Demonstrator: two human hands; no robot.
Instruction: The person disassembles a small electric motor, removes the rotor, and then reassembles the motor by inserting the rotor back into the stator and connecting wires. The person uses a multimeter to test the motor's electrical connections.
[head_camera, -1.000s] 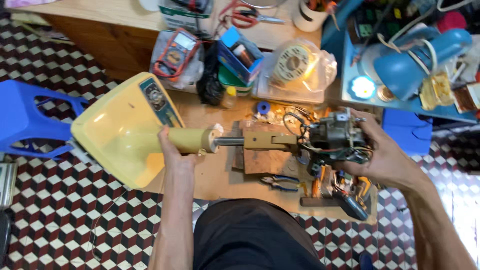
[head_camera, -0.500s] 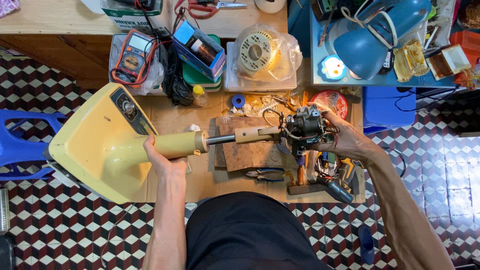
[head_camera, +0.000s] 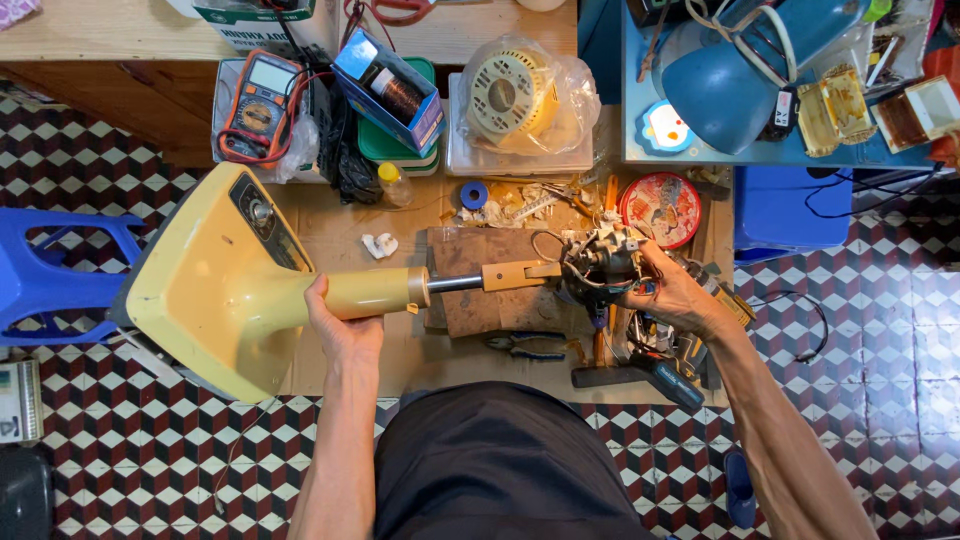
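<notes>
While lying sideways across mid-frame, yellow fan stand got gripped round its neck by left hand. Best kept level and steady. Right of centre, right hand cupped around fan motor on the shaft end, resting over wood block. Cardboard mat, checkered tile floor, blue stool far left, multimeter upper left.

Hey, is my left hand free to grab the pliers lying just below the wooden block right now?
Probably not right away: the left hand is wrapped around the yellow fan stand. The pliers lie uncovered on the cardboard, with nothing between them and that hand, so the way looks clear once it lets go.
</notes>
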